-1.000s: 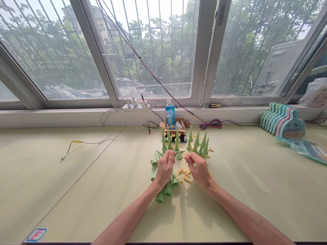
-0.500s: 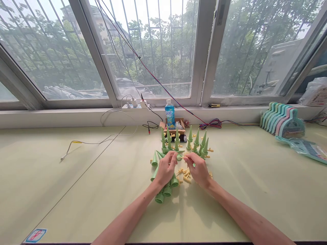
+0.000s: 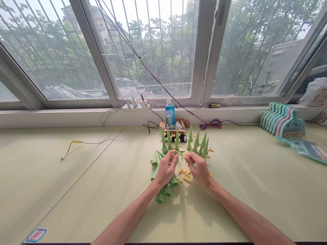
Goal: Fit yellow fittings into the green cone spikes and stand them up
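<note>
Pinched in my left hand is a green plastic watering spike, its pointed end now aimed down toward me. The fingers of my right hand are closed on a small yellow valve at the spike's right side; how far it sits in the spike is too small to tell. Below my hands lies a loose pile of yellow valves. Several green spikes lie under and beside my left forearm, partly hidden by it. Behind my hands, upright spikes with yellow valves stand in two groups.
A blue-labelled bottle stands by an open cardboard box near the windowsill. A dark phone lies behind the spikes. Coiled cable rests at the back. Pastel plastic hangers or boards are stacked at right.
The green spike has been turned in my left hand: its round end faced me before, and its tip points down now. My hands have stayed nearly in place.
</note>
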Action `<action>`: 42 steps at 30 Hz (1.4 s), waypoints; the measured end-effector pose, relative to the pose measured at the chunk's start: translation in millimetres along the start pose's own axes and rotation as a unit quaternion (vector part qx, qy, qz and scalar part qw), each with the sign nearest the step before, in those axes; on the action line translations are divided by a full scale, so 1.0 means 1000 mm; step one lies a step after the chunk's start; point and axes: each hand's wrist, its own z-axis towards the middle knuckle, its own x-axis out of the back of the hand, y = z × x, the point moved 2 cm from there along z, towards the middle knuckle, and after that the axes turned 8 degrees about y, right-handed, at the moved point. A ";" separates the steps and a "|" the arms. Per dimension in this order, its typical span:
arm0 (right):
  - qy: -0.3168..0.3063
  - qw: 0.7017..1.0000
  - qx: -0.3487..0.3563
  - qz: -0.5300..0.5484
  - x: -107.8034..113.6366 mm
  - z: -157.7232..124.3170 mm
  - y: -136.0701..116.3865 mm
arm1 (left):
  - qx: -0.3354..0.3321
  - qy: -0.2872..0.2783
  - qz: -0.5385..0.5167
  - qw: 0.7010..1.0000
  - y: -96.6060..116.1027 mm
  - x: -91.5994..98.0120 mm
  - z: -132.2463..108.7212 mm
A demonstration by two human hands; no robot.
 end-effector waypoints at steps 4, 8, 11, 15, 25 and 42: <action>0.002 1.000 0.000 -0.003 0.000 0.000 0.001 | -0.009 -0.003 -0.005 1.000 0.000 0.000 0.000; 0.003 1.000 -0.001 -0.007 0.000 0.000 0.003 | -0.016 -0.014 -0.008 1.000 -0.002 0.000 0.000; 0.002 1.000 -0.007 -0.009 -0.001 -0.001 0.006 | -0.028 -0.022 -0.003 0.999 -0.004 -0.001 0.000; -0.007 1.000 -0.016 -0.009 -0.001 -0.002 0.008 | -0.056 -0.025 0.015 0.998 -0.005 -0.001 -0.001; 0.003 1.000 -0.004 -0.011 0.000 -0.001 0.006 | -0.100 -0.015 0.061 0.993 -0.008 -0.003 -0.002; 0.035 0.999 -0.002 0.008 -0.001 -0.002 0.001 | -0.071 0.027 -0.008 0.997 -0.007 -0.004 -0.002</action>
